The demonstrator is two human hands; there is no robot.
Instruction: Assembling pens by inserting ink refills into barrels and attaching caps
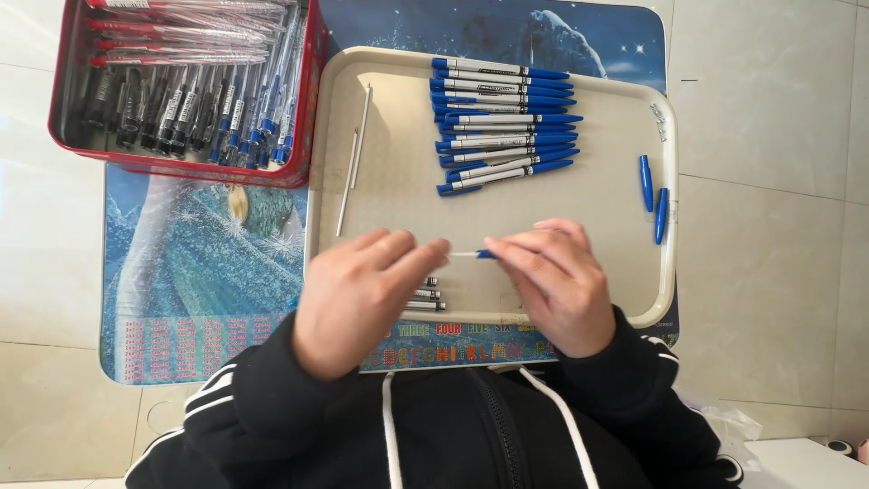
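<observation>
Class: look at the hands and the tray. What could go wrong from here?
The pen is pinched only at its ends by the left hand and right hand, so it might slip. The two caps lie near the tray rim and could roll off if bumped.

A black hooded top is worn, closed by a dark front zip. Two white drawcords are hung down the chest. White stripes are seen along both sleeves, ended by ribbed cuffs.
</observation>
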